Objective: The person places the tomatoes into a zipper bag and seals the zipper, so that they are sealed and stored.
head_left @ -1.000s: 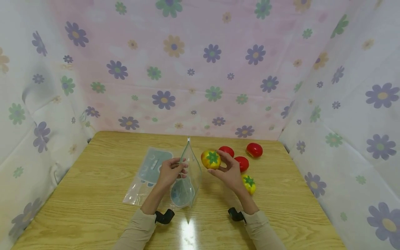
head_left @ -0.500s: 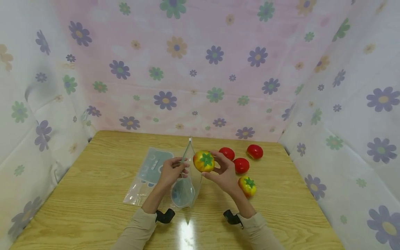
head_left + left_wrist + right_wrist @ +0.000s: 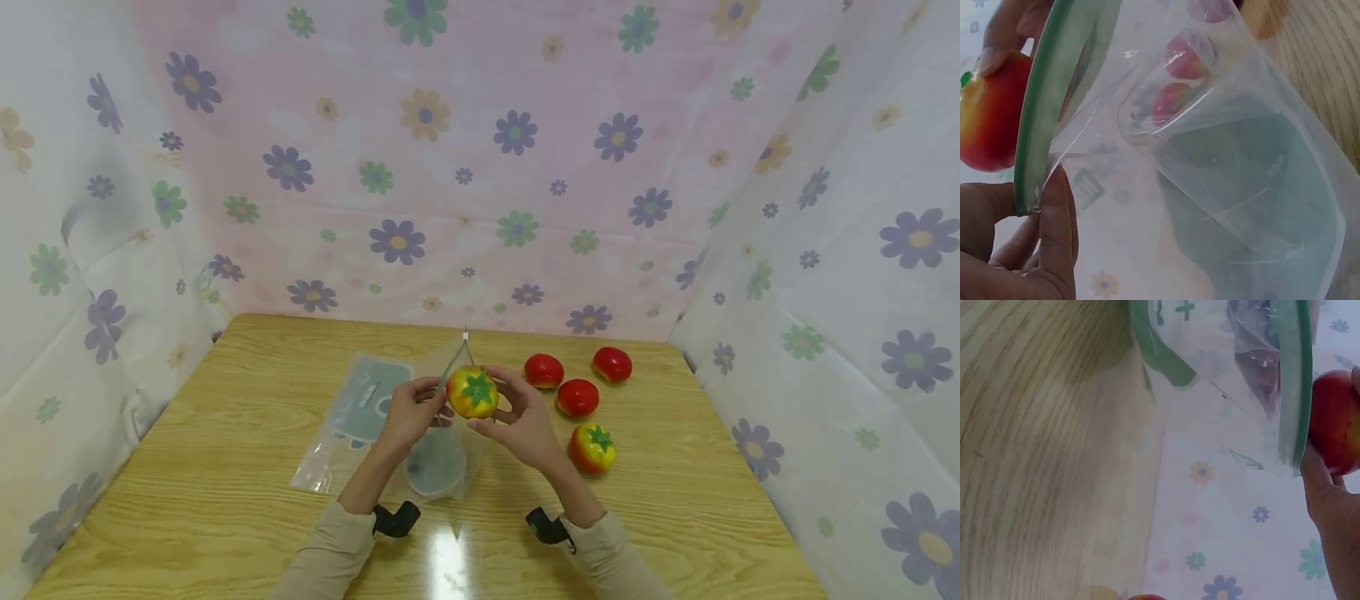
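Observation:
My left hand (image 3: 410,414) pinches the green zip edge of a clear zip bag (image 3: 437,467) and keeps its mouth spread. In my right hand (image 3: 519,417), thumb and fingers grip a yellow-and-red toy tomato (image 3: 472,392) with a green star-shaped leaf top. That tomato overlaps the bag's mouth in the head view. In the left wrist view the tomato (image 3: 994,119) is right beside the green zip strip (image 3: 1041,106), on its outer side. The right wrist view has the tomato (image 3: 1334,422) close against the strip, partly cut off by the frame.
Under and left of the held bag lies another printed clear bag (image 3: 367,408), flat on the wooden table (image 3: 225,467). To the right rest several more toy tomatoes, some with the red side up (image 3: 577,398) and a yellow one (image 3: 592,448) nearest me. Flowered cloth (image 3: 465,200) encloses the table.
My right hand has carried the toy tomato leftward, from right of the bag to its mouth. The left hand stays in about the same place, still pinching the bag.

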`<state>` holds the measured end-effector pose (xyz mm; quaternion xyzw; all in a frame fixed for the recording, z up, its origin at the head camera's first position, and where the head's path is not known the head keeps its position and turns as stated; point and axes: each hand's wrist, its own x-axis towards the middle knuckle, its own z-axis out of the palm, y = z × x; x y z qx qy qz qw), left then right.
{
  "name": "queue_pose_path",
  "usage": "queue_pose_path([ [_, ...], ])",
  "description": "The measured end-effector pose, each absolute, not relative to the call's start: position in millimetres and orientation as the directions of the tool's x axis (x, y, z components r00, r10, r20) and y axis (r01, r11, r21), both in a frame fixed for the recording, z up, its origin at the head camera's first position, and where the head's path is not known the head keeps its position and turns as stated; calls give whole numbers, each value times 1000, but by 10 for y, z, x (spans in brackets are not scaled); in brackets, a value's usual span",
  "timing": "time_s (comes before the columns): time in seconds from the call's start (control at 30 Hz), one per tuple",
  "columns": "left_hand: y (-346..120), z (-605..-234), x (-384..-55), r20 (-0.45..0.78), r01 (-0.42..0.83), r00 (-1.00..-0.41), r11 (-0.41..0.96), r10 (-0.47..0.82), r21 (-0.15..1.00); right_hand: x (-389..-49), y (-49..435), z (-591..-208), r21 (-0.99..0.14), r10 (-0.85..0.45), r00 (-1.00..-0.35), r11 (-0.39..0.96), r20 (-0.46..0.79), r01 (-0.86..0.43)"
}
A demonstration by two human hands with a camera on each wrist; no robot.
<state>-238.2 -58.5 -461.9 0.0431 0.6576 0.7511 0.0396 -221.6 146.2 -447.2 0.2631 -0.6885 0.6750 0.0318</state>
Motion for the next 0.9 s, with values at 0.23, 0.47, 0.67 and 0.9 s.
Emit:
queue_pose_path([
  [0.23,-595,-4601,-2379,5,-10,-993,-132,118,991,-2227,1491,-4522,-918,-300,-876,2,377,-396],
  [0.47,-618,-4585,-2384,8,-8,-992,-126,124,992,-2230,1527,-4556,-923,-332,-877,46,346,-381],
  [0.67,-630,-4594,-2391,8,-9,-991,-124,134,992,-2230,1540,-4556,-933,-351,-885,77,306,-353],
  [0.9,-638,-4605,-2403,14,-4,-990,-127,142,992,-2231,1558,-4566,-933,-346,-893,112,287,-343],
])
